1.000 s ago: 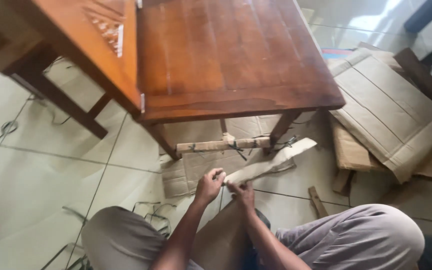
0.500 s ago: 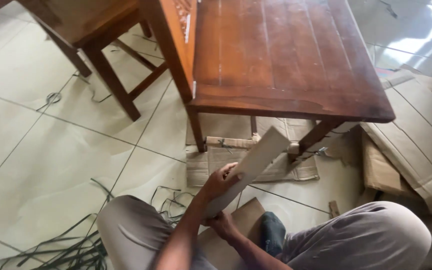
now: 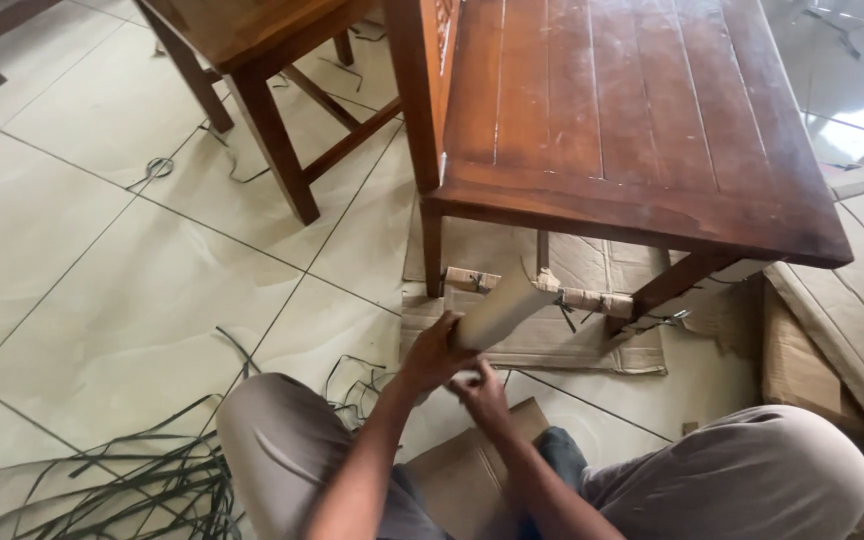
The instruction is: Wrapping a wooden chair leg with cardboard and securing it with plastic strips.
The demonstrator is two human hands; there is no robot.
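Observation:
My left hand (image 3: 434, 352) grips the lower end of a long strip of brown cardboard (image 3: 504, 305) that points up and to the right toward the wooden bench's wrapped crossbar (image 3: 592, 298). My right hand (image 3: 479, 391) sits just below, fingers closed at the same strip's bottom end. Both hands are in front of my bent knees, above a flat piece of cardboard (image 3: 462, 470) between my legs. The wooden bench (image 3: 632, 120) stands directly ahead; its lower rail is covered in cardboard and tied with dark straps.
A wooden chair (image 3: 262, 60) stands at the upper left. Loose dark plastic straps (image 3: 142, 480) lie on the tiled floor at lower left. Flattened cardboard sheets (image 3: 852, 330) lie at the right and under the bench (image 3: 532, 345).
The view has swung to the left and nearer the bench. The cardboard strip, first lying low by the crossbar, has been lifted and now stands at an angle in both hands.

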